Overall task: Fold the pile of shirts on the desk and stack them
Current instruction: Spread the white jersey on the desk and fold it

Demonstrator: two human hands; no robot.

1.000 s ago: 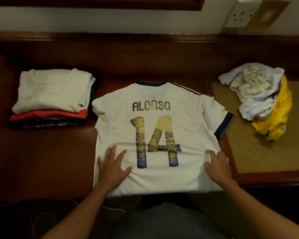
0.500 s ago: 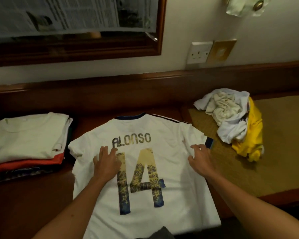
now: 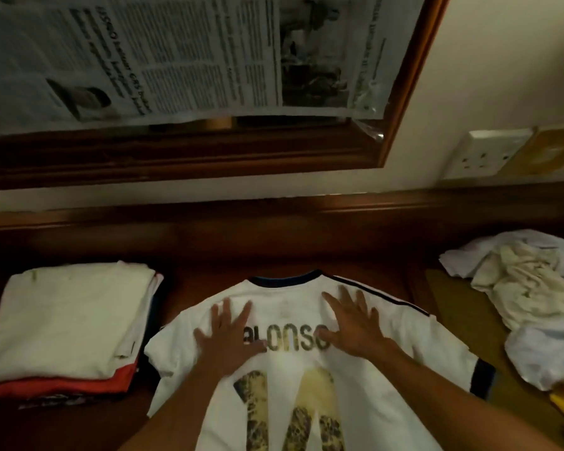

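Observation:
A white football jersey (image 3: 404, 346) with "ALONSO" and a gold number lies back-up and spread flat on the dark wooden desk (image 3: 306, 249). My left hand (image 3: 225, 336) presses flat on its upper back, left of the name, fingers spread. My right hand (image 3: 355, 323) presses flat just right of the name, near the collar. A stack of folded shirts (image 3: 69, 320) sits at the left, white on top, red beneath. A crumpled pile of white and yellow shirts (image 3: 528, 307) lies at the right.
A framed mirror covered with newspaper (image 3: 176, 53) hangs on the wall above the desk's raised back ledge. A wall socket (image 3: 489, 154) is at the upper right. A tan mat (image 3: 450, 323) lies under the unfolded pile.
Both hands slid up the jersey from its lower hem to the shoulder area by the name. The camera tilted upward, so the mirror came into view.

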